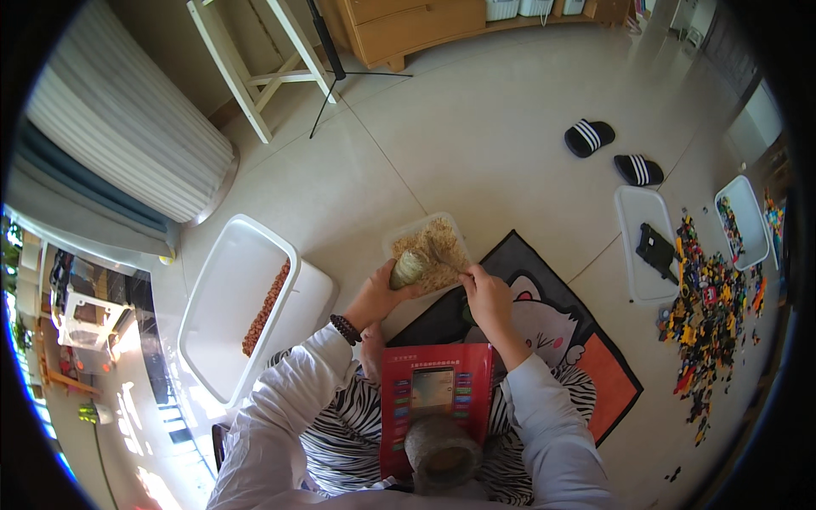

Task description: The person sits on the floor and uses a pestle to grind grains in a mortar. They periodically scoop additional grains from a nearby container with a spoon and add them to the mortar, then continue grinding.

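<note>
My left hand (376, 296) grips a rounded, pale green object (409, 268) over a shallow translucent plastic tub (390, 239); what kind of object it is, I cannot tell. Tan, crumbly material (443, 233) fills much of the tub. At the tub's right rim, my right hand (488, 293) pinches the handle of what looks like a spoon (454, 260), its far end in the crumbs. Closer to my body, a grey stone mortar (417, 443) stands on a red book (437, 357) across my lap. The mortar's inside looks brownish.
Left of me stands a large white bin (312, 287) with reddish-brown pellets (266, 309). Under my legs lies a cat-patterned mat (615, 376). Loose toy bricks (701, 319) spread rightward beside a white lid (644, 255). Slippers (590, 137) and a tripod (340, 73) stand farther off.
</note>
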`<state>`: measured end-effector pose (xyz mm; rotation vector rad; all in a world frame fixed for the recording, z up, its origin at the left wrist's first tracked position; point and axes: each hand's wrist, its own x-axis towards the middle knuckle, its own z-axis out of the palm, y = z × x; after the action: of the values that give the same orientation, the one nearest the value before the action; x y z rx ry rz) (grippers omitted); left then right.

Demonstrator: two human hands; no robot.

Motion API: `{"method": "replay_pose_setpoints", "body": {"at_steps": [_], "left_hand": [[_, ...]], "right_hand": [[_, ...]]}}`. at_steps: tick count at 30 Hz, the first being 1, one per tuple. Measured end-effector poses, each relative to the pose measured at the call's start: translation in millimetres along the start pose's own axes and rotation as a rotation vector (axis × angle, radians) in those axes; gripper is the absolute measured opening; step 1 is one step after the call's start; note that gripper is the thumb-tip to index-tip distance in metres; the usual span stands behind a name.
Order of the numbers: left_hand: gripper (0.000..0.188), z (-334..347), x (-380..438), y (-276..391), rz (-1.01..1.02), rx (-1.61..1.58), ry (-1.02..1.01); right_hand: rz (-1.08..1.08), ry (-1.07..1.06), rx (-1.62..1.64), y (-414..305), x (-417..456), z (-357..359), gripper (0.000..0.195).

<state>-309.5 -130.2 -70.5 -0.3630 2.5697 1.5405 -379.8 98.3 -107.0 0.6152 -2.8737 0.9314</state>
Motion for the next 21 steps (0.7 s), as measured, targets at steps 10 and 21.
{"method": "replay_pose_setpoints", "body": {"at_steps": [10, 21], "left_hand": [[0.053, 2.4, 8.8, -7.7, 0.009, 0.062, 0.039], [0.047, -0.5, 11.6, -7.3, -0.047, 0.095, 0.039]], "right_hand": [[0.332, -0.110, 1.023, 9.4, -11.0, -26.5, 0.020], [0.313, -0.052, 0.974, 16.1, -10.3, -13.4, 0.020]]}}
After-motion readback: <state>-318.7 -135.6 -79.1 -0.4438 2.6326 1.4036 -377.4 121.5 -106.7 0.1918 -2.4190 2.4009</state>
